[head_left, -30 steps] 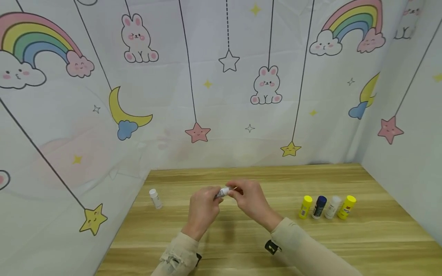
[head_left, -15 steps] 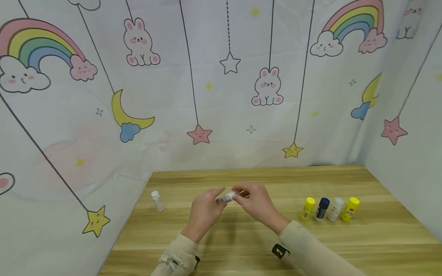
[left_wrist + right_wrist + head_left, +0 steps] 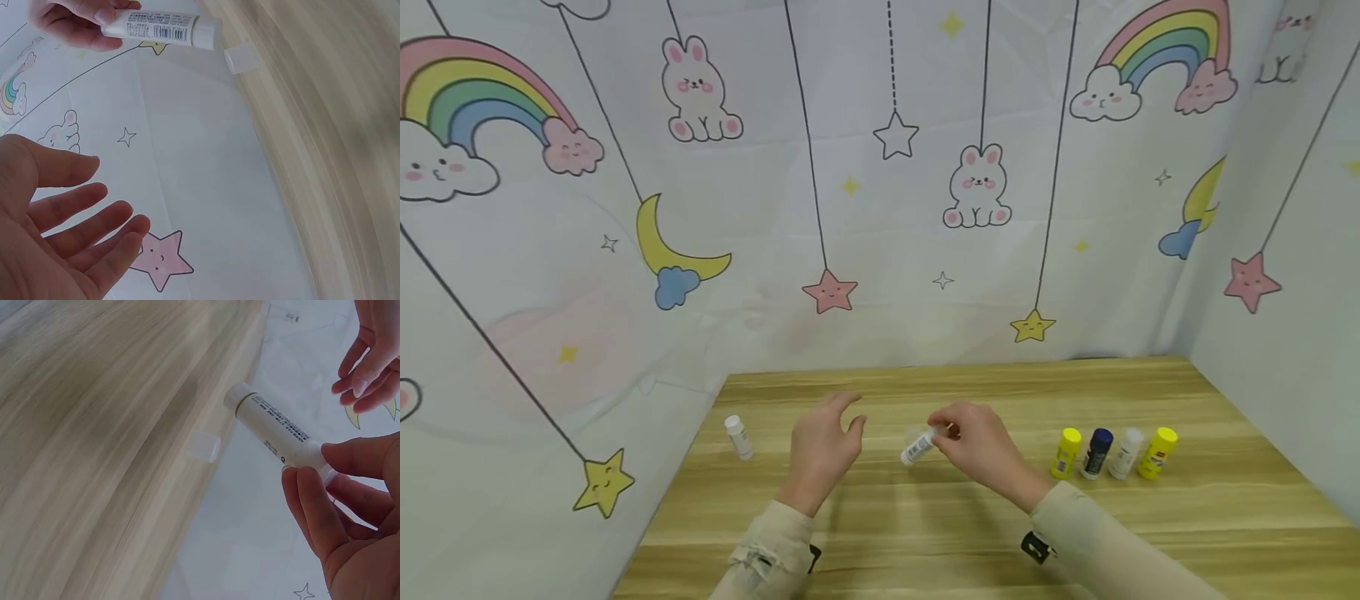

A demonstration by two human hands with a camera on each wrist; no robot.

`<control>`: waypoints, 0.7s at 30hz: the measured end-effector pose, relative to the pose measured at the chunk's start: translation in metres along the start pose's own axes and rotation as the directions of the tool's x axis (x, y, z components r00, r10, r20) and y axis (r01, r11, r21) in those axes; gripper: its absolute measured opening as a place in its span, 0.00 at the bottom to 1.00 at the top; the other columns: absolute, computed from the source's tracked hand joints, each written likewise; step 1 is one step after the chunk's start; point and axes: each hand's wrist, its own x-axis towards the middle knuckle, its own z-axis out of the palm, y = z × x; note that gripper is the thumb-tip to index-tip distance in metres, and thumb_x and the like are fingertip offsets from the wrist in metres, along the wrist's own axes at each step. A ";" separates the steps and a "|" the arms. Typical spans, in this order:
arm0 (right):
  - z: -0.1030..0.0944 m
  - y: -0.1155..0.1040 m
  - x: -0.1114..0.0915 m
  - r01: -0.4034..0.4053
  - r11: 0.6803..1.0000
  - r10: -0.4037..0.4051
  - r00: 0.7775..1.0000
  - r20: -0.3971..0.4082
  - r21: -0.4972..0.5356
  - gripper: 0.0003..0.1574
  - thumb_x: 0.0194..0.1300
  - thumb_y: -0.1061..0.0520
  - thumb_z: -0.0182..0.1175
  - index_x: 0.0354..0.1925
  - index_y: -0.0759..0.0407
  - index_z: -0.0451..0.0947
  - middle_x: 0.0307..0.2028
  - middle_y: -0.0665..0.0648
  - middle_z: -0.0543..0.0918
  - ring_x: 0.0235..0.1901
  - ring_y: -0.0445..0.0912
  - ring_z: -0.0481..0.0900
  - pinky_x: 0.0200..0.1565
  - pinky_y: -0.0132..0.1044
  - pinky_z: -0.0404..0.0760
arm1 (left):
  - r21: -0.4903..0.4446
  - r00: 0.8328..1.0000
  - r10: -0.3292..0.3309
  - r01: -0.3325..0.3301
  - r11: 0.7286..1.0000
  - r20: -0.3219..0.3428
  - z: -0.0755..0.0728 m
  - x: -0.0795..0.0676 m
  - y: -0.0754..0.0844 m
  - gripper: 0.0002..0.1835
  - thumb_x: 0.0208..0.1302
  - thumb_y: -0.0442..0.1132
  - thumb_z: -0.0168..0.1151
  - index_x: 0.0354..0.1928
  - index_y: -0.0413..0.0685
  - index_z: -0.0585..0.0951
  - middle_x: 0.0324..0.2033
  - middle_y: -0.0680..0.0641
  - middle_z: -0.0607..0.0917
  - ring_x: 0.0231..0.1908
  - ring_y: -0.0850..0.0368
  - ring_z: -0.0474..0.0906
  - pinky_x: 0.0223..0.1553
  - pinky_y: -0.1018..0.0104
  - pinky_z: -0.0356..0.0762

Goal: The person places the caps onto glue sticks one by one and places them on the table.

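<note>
Pinched by one end in the fingertips of my right hand (image 3: 981, 443) is a white glue stick (image 3: 918, 447). It tilts down to the left above the table, and its printed barcode side shows in the left wrist view. A small translucent cap (image 3: 204, 446) sits on the tabletop, just beyond the glue stick and apart from it. My left hand (image 3: 822, 450) is raised to the left of them with thumb and fingers spread, holding nothing. In the left wrist view its palm (image 3: 56, 231) faces the camera.
At right on the wood-grain table (image 3: 940, 550) stand a yellow glue stick (image 3: 1065, 455), a navy-capped one (image 3: 1097, 454), a clear-capped white one (image 3: 1125, 455) and another yellow one (image 3: 1158, 454). A white glue stick (image 3: 739, 438) stands at far left. A printed curtain (image 3: 760, 208) hangs behind.
Both hands were on the glue stick. My left hand has let go and moved left with its fingers opened; my right hand has carried the glue stick right and slightly down.
</note>
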 end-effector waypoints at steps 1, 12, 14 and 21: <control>-0.001 0.002 -0.001 0.002 1.000 -0.002 1.000 0.005 -0.011 0.10 0.58 0.62 0.74 0.40 0.54 0.88 0.36 0.47 0.85 0.30 0.35 0.80 0.32 0.30 0.80 | 0.000 1.000 0.000 0.000 1.000 -0.009 0.000 0.000 -0.001 0.17 0.59 0.37 0.74 0.51 0.49 0.86 0.48 0.46 0.87 0.27 0.53 0.85 0.21 0.63 0.78; -0.014 0.014 -0.011 -0.003 0.998 0.007 0.997 0.072 -0.058 0.09 0.60 0.63 0.72 0.40 0.55 0.88 0.35 0.48 0.85 0.29 0.34 0.78 0.30 0.29 0.79 | 0.047 0.996 -0.072 0.074 0.996 -0.051 -0.008 0.006 -0.016 0.14 0.59 0.35 0.73 0.48 0.48 0.87 0.44 0.46 0.87 0.26 0.52 0.84 0.23 0.59 0.79; -0.016 0.016 -0.013 0.008 0.997 -0.002 0.997 0.081 -0.076 0.09 0.60 0.63 0.71 0.40 0.56 0.88 0.34 0.47 0.84 0.29 0.34 0.78 0.29 0.28 0.79 | 0.052 0.995 -0.090 0.093 0.994 -0.053 -0.009 0.008 -0.020 0.14 0.59 0.34 0.73 0.48 0.48 0.87 0.44 0.46 0.87 0.31 0.50 0.85 0.26 0.56 0.81; -0.023 0.023 -0.016 0.022 0.990 -0.007 0.994 0.106 -0.137 0.09 0.60 0.63 0.72 0.40 0.57 0.88 0.33 0.48 0.83 0.29 0.36 0.78 0.30 0.28 0.78 | 0.076 0.991 -0.096 0.103 0.992 -0.088 -0.014 0.013 -0.036 0.12 0.58 0.32 0.72 0.46 0.43 0.87 0.42 0.41 0.87 0.38 0.44 0.85 0.33 0.50 0.83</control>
